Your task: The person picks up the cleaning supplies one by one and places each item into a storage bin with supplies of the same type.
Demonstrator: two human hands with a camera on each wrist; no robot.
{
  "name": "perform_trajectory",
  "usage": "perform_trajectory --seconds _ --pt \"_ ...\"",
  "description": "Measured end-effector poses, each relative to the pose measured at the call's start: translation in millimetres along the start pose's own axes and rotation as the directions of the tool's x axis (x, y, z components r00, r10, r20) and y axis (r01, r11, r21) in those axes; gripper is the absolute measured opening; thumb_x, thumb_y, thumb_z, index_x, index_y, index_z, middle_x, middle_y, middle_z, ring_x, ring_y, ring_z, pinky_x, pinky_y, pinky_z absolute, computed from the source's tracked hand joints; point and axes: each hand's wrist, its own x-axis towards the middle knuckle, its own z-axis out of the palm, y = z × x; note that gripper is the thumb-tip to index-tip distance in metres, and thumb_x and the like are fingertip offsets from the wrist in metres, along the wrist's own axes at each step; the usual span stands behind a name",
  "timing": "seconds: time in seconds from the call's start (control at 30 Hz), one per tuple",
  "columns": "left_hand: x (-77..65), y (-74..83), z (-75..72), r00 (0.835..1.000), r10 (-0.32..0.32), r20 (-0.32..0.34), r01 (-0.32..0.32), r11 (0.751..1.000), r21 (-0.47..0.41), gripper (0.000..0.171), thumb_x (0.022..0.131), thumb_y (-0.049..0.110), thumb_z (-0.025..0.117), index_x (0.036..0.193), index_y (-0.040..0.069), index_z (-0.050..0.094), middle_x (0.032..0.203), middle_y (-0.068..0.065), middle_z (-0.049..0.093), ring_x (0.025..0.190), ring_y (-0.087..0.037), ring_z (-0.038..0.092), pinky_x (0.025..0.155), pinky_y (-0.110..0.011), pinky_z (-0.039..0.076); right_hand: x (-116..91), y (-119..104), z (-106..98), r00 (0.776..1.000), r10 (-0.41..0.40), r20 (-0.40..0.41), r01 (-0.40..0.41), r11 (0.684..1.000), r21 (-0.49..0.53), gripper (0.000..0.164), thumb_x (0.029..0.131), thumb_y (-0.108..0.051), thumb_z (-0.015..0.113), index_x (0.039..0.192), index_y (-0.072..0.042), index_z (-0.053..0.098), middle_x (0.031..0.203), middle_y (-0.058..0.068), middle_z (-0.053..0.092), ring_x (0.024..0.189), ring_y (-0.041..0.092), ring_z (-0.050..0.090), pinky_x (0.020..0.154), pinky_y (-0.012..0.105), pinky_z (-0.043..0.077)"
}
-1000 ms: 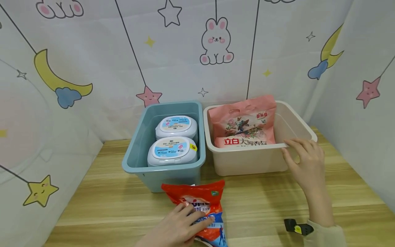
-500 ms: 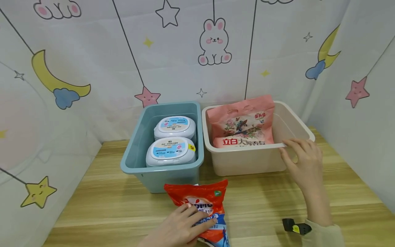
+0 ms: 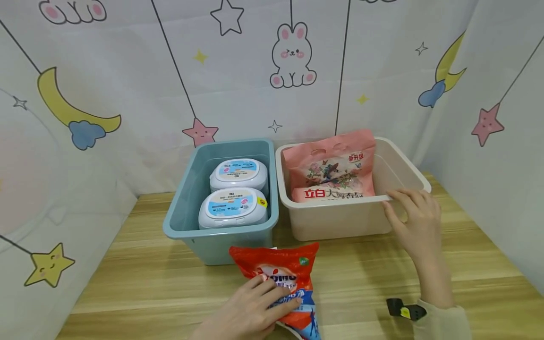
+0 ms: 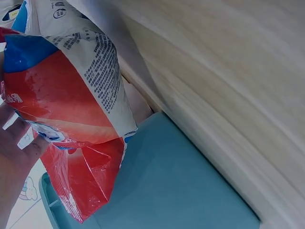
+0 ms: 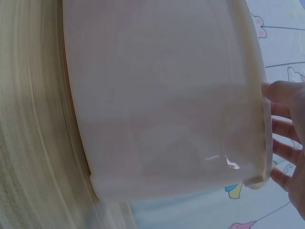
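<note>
My left hand (image 3: 257,307) grips a red and blue bag of laundry detergent (image 3: 289,259) at the front of the table, its fingers spread across the printed face. In the left wrist view the bag (image 4: 71,105) shows its red front and white back, close above the wood; whether it touches cannot be told. The thumb is mostly hidden. On the right, my right hand (image 3: 418,224) holds the front rim of a cream plastic bin (image 3: 340,224). Seen in the right wrist view, its thumb is outside and its fingers (image 5: 283,126) hook over the rim. A pink detergent bag (image 3: 331,174) leans inside that bin.
Left of the cream bin stands a teal bin (image 3: 229,248) with two white lidded tubs (image 3: 233,208) inside. Both bins sit on a wooden table (image 3: 140,288) near a patterned white curtain (image 3: 238,94). A black strap piece (image 3: 405,309) sticks out by the right sleeve.
The red bag and my left hand have shifted slightly right and away from me. My right hand keeps its hold on the rim. The head view has turned a little.
</note>
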Motion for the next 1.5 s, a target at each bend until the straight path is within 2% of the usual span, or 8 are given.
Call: perform_trajectory --seconds 0.1,0.27,0.53,0.7,0.87,1.23,1.37,1.5 --pt "2.8 -0.6 -0.3 0.999 0.004 -0.038 -0.004 1.0 0.015 0.058 0.086 0.038 0.069 0.139 0.029 0.048 0.125 0.007 0.062 0.103 -0.01 0.059 0.094 -0.03 0.05 0.3 -0.7 -0.1 1.0 0.003 -0.001 -0.003 1.0 0.002 0.029 0.074 -0.004 0.075 0.102 0.0 0.07 0.101 0.02 0.066 0.099 0.039 0.052 0.086 0.056 0.034" --pt "6.9 -0.6 -2.6 0.998 0.003 -0.057 -0.003 1.0 -0.006 0.059 0.086 0.039 0.07 0.14 0.029 0.047 0.125 0.007 0.062 0.103 -0.01 0.058 0.095 -0.03 0.049 1.1 -1.1 -0.4 1.0 0.003 -0.002 -0.002 1.0 0.007 0.028 0.074 -0.004 0.075 0.102 0.0 0.07 0.101 0.02 0.066 0.098 0.039 0.052 0.086 0.055 0.034" --pt "12.2 -0.5 -9.7 1.0 0.004 -0.012 -0.004 0.999 -0.049 0.059 0.09 0.04 0.065 0.144 0.03 0.042 0.132 0.005 0.059 0.112 -0.011 0.06 0.1 -0.035 0.049 0.7 -0.3 -0.7 1.0 0.008 0.012 -0.008 1.0 0.001 0.029 0.075 -0.004 0.075 0.103 0.0 0.07 0.103 0.02 0.066 0.099 0.039 0.052 0.085 0.054 0.033" --pt "16.3 -0.2 -14.1 1.0 0.006 -0.013 -0.007 0.998 -0.058 0.058 0.091 0.04 0.063 0.144 0.029 0.041 0.132 0.005 0.059 0.111 -0.011 0.059 0.1 -0.035 0.049 1.0 -0.8 -1.1 1.0 0.01 0.012 -0.01 1.0 0.001 0.03 0.075 -0.004 0.076 0.104 -0.001 0.07 0.103 0.019 0.066 0.1 0.039 0.052 0.086 0.055 0.034" --pt "19.8 0.5 -16.9 0.999 0.011 -0.031 -0.013 0.998 -0.057 0.056 0.093 0.04 0.06 0.144 0.029 0.041 0.133 0.005 0.059 0.112 -0.012 0.059 0.101 -0.036 0.049 0.7 -1.5 -1.4 1.0 0.014 0.019 -0.014 1.0 0.0 0.03 0.075 -0.005 0.075 0.104 0.0 0.07 0.103 0.02 0.066 0.1 0.039 0.051 0.086 0.055 0.033" --pt "26.5 3.5 -21.9 0.994 0.019 -0.112 -0.023 0.999 -0.039 0.052 0.093 0.042 0.06 0.141 0.03 0.046 0.129 0.007 0.061 0.108 -0.009 0.06 0.098 -0.031 0.048 0.8 -1.4 -1.4 1.0 0.007 0.012 -0.007 1.0 0.008 0.029 0.075 -0.004 0.075 0.103 0.0 0.07 0.102 0.02 0.065 0.099 0.039 0.051 0.086 0.056 0.033" --pt "28.2 5.4 -24.6 0.992 0.025 -0.121 -0.03 0.999 -0.044 0.05 0.093 0.044 0.058 0.14 0.029 0.047 0.129 0.006 0.061 0.109 -0.01 0.06 0.098 -0.031 0.049 0.5 -0.8 -1.1 1.0 0.002 0.006 -0.002 1.0 0.007 0.03 0.074 -0.003 0.075 0.103 -0.001 0.07 0.102 0.019 0.066 0.099 0.039 0.051 0.086 0.056 0.033" --pt "30.0 6.9 -27.8 0.993 0.031 -0.112 -0.036 0.998 -0.045 0.051 0.094 0.053 0.051 0.139 0.031 0.047 0.13 0.007 0.061 0.109 -0.009 0.06 0.098 -0.03 0.049 0.9 -1.2 -1.1 1.0 0.003 0.009 -0.003 1.0 0.005 0.03 0.074 -0.003 0.076 0.103 -0.001 0.07 0.102 0.019 0.066 0.099 0.038 0.051 0.085 0.056 0.033"
